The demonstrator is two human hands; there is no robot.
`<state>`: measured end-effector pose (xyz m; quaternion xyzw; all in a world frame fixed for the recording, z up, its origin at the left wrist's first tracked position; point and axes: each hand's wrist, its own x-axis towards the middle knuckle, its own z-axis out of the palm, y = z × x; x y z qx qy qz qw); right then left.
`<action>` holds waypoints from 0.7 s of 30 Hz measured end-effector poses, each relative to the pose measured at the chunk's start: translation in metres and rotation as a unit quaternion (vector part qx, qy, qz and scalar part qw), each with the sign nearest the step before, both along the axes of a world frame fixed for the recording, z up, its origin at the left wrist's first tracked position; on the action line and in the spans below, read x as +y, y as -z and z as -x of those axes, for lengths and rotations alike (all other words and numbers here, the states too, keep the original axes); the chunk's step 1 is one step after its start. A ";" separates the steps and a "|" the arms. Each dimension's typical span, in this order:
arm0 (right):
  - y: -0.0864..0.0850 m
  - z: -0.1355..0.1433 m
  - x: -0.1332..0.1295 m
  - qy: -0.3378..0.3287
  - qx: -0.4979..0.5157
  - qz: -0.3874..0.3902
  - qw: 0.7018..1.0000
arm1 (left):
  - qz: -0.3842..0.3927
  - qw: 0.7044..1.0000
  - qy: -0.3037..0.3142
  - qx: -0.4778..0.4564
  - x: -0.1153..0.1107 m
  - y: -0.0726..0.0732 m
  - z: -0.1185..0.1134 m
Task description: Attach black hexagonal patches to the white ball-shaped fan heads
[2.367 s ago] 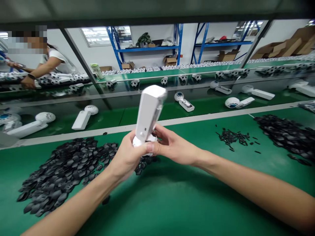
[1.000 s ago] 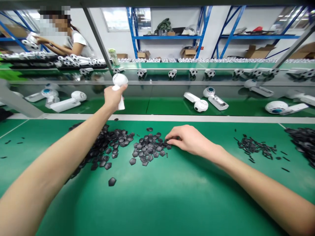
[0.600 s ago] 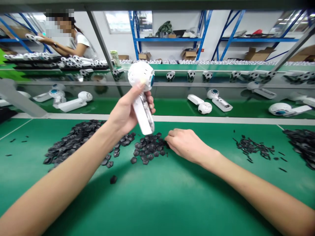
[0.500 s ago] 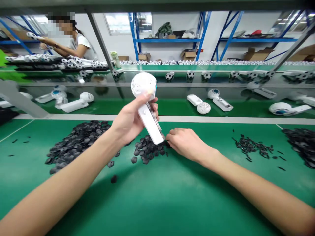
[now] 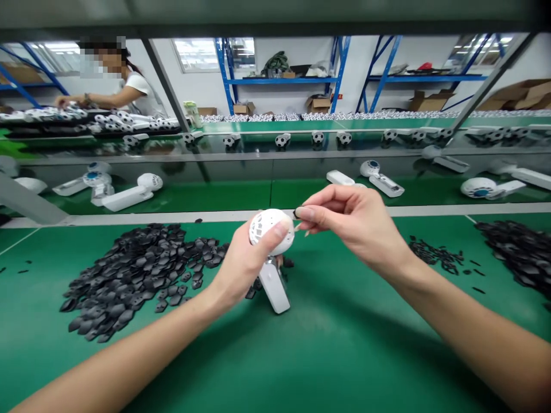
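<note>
My left hand [image 5: 253, 252] is closed round the round head of a white device [image 5: 275, 287], its thumb on the front and its flat handle pointing down toward the green table. Slots show on the left side of the head. Just right of the head, my right hand [image 5: 344, 218] pinches a small black piece [image 5: 297, 213] between thumb and fingertips; the piece is close to the head, apart from it. To the left lies a large heap of black pieces [image 5: 129, 275]. A few more black pieces are partly hidden behind the device.
Small black strips [image 5: 439, 255] and another black heap [image 5: 516, 252] lie at the right. White devices [image 5: 129, 195] rest on the green belt beyond a pale rail [image 5: 206, 217]. A person [image 5: 129, 92] works at the back left.
My left hand has lowered the white device and turned its head. My right hand has risen from the small black pile, now with a black piece at its fingertips. The view has shifted slightly.
</note>
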<state>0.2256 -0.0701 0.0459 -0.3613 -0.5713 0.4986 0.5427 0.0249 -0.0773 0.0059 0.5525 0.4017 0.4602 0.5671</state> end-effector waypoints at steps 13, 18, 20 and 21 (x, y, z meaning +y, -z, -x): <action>0.021 0.030 -0.016 -0.045 0.003 0.026 0.999 | -0.163 0.978 -0.082 0.096 -0.001 -0.015 0.010; 0.020 0.032 -0.021 -0.057 0.030 0.078 0.995 | -0.241 0.954 -0.097 0.147 -0.005 -0.019 0.009; 0.018 0.032 -0.023 -0.068 0.046 0.109 0.991 | -0.269 0.943 -0.113 0.162 -0.005 -0.019 0.008; 0.017 0.032 -0.024 -0.077 0.051 0.122 0.988 | -0.281 0.937 -0.121 0.168 -0.004 -0.019 0.008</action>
